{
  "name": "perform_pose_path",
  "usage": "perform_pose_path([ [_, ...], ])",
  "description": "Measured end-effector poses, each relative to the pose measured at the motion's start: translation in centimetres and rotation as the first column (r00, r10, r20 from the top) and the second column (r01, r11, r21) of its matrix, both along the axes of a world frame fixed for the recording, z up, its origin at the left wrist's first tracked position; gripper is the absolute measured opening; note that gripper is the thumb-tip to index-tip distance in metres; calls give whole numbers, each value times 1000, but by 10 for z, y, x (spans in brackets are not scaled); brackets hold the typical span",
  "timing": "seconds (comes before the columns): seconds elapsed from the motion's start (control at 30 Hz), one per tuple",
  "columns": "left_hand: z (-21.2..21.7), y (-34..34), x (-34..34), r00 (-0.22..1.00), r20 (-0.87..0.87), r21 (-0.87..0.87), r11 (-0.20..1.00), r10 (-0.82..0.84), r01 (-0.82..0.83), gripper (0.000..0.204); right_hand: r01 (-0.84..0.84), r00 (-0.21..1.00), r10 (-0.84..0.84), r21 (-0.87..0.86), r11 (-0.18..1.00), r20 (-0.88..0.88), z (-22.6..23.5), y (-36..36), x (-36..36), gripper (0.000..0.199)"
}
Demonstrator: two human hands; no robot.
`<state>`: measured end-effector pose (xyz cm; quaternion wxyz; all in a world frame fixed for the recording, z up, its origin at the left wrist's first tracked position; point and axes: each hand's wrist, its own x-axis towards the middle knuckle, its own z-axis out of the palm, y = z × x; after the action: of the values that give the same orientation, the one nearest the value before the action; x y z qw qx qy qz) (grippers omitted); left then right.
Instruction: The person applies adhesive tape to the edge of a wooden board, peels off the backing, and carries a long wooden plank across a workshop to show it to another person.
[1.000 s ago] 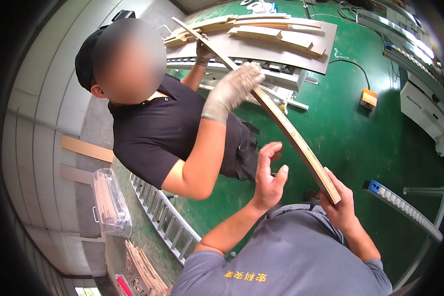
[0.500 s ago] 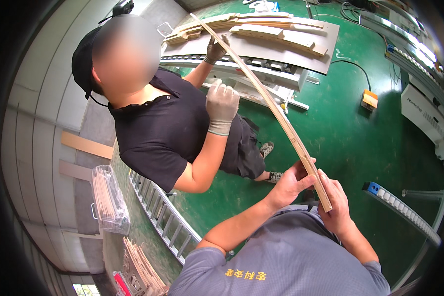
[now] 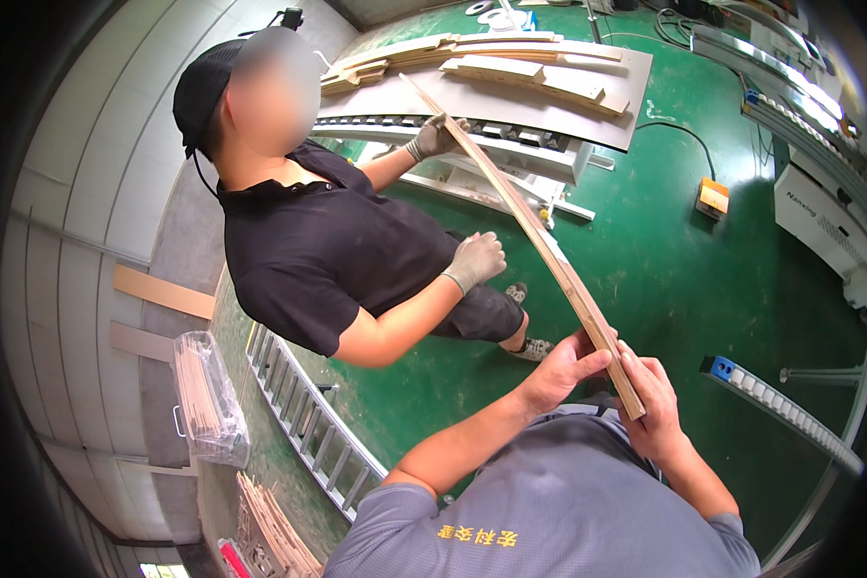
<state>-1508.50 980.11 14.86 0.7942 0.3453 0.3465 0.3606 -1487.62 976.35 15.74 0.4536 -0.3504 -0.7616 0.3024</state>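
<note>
A long, narrow wooden strip (image 3: 539, 231) slants from near my body up toward the workbench. Both my hands are closed around its near end, one on each side. My left hand (image 3: 565, 371) grips it with the thumb along the left edge, while its other fingers are partly hidden by the wood. My right hand (image 3: 651, 397) wraps the opposite edge close to the tip. Farther along, a co-worker's gloved hand (image 3: 435, 141) holds the same strip. The co-worker's other gloved hand (image 3: 477, 261) is apart from the wood, in front of the body.
A worktable (image 3: 597, 130) beyond carries stacked wooden pieces (image 3: 511, 69). An orange foot pedal (image 3: 713, 197) with a cable lies on the green floor. A roller rail (image 3: 780, 409) juts in at right. Left are an aluminium ladder (image 3: 313, 414) and plastic-wrapped strips (image 3: 207, 395).
The strip's far end has come down and slightly right. The co-worker's holding hand lowered with it, and the other glove dropped from chest to waist height. My hands keep their grip.
</note>
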Motion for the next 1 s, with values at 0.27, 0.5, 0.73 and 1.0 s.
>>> perform_pose_path([
  [0.27, -20, -4, 18, 995, -9, -20, 995, -98, 98, 52, 60, 998, -62, -121, 991, -10, 5, -17, 17, 70],
  [0.5, -40, 33, 26, 994, 79, 15, 997, -75, 75, 64, 257, 931, -283, 134, 957, 232, 5, 0, 64, 46],
  [0.73, -74, 115, 21, 983, 112, -95, 986, 148, -137, 68, 369, 771, -514, 394, 842, 375, 8, 27, 93, 30],
  [1.0, -117, 250, -15, 894, 151, -205, 898, 421, -388, 55, 593, 591, -716, 401, 698, 371, 0, 52, 131, 28],
])
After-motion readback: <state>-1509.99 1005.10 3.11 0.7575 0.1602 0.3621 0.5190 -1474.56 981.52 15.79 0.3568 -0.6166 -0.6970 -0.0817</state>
